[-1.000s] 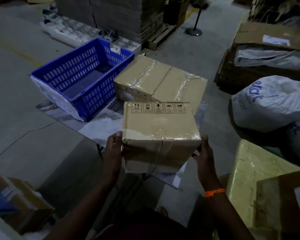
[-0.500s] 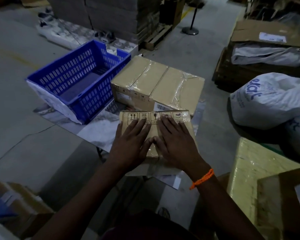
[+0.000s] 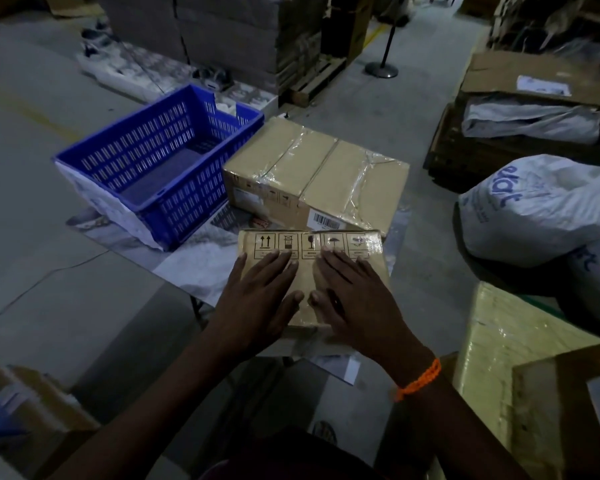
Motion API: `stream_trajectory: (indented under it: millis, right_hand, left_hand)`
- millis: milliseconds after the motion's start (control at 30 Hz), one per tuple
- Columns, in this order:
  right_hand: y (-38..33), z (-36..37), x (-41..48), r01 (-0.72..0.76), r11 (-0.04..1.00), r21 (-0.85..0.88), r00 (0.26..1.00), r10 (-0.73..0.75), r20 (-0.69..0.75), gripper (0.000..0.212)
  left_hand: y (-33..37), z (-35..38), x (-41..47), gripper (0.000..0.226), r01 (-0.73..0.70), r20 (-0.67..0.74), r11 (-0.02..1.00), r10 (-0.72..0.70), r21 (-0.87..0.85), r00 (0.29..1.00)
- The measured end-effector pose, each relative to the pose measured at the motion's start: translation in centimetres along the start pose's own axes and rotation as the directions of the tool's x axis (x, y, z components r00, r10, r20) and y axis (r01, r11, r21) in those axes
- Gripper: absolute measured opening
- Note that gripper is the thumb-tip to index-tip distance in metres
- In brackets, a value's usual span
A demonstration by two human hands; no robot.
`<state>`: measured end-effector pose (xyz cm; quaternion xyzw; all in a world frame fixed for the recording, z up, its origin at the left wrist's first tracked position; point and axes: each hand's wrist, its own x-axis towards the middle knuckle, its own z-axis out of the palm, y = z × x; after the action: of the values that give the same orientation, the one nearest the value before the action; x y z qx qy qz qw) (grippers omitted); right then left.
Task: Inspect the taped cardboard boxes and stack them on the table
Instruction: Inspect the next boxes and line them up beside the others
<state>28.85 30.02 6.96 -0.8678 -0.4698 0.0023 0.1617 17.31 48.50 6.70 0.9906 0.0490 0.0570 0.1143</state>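
Left hand (image 3: 257, 301) and right hand (image 3: 359, 299) press flat, fingers straight, on the small taped box (image 3: 312, 241) at the near edge of the bench (image 3: 194, 268); the larger taped box (image 3: 321, 168) lies directly beyond, equally near both hands.

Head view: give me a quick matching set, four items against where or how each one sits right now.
Items:
1. blue crate
2. near box
3. far box
4. orange band

Places or states:
a. left hand and right hand lie flat on top of it
b. barcode label on its near side
c. worn round the right wrist
d. stands left of both boxes

Pairs: 1-d, 2-a, 3-b, 4-c
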Motion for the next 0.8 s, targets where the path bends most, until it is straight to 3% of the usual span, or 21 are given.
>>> stream_trajectory:
  millis: [233,633,700,733,800]
  right_hand:
    - [0.7,-0.1,-6.2,0.049,0.995,0.083,0.983,-0.033,-0.182,0.041]
    - [0.9,2.0,-7.2,0.047,0.98,0.193,0.952,0.015,-0.306,0.041]
    - [1.0,2.2,-8.0,-0.016,0.973,0.232,0.931,0.099,-0.351,0.052]
    - [1.2,2.2,-8.5,-0.103,0.95,0.295,0.909,0.211,-0.36,0.064]
    - [2.4,3.0,-9.9,-0.322,0.796,0.512,0.826,0.501,-0.259,0.088]
  left_hand:
    - [-1.6,1.3,-5.0,0.055,-0.114,-0.15,0.989,0.099,-0.098,0.984]
    - [-1.7,3.5,-5.6,0.053,-0.128,-0.264,0.95,0.05,-0.286,0.963]
    - [-1.5,3.9,-6.1,0.061,-0.063,-0.326,0.926,-0.066,-0.372,0.943]
    - [-1.2,3.9,-6.4,0.065,0.021,-0.328,0.89,-0.19,-0.455,0.925]
    - [-1.4,4.5,-7.1,0.063,0.205,-0.202,0.726,-0.431,-0.656,0.88]
